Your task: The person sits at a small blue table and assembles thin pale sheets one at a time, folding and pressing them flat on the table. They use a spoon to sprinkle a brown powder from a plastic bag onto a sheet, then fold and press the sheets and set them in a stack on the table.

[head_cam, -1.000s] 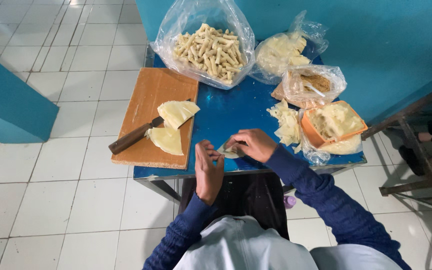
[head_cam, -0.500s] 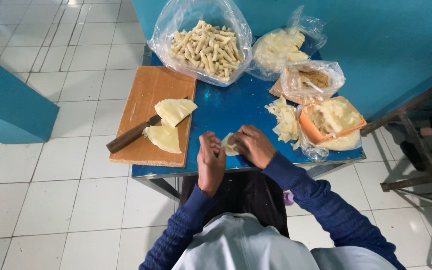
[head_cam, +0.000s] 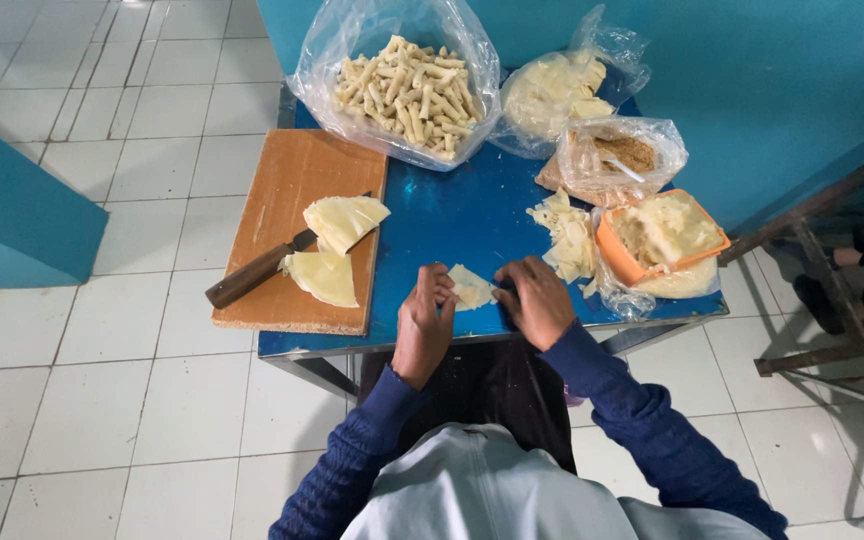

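Note:
A pale thin wrapper sheet (head_cam: 472, 287) lies near the front edge of the blue table (head_cam: 452, 215). My left hand (head_cam: 424, 322) pinches its left edge, and my right hand (head_cam: 535, 300) presses on its right edge. Both hands have their fingers curled on the sheet. A loose pile of cut wrapper pieces (head_cam: 564, 232) lies just behind my right hand.
A wooden cutting board (head_cam: 282, 190) at the left carries two pale wedge stacks (head_cam: 337, 245) and a brown-handled knife (head_cam: 252, 275). At the back stand a clear bag of finished rolls (head_cam: 407, 85), a bag of wrappers (head_cam: 552, 90), a bag of brown filling (head_cam: 622, 155) and an orange tub (head_cam: 662, 235).
Both hands have shifted a little on the wrapper sheet, which now lies flatter on the table between them. Nothing else moved.

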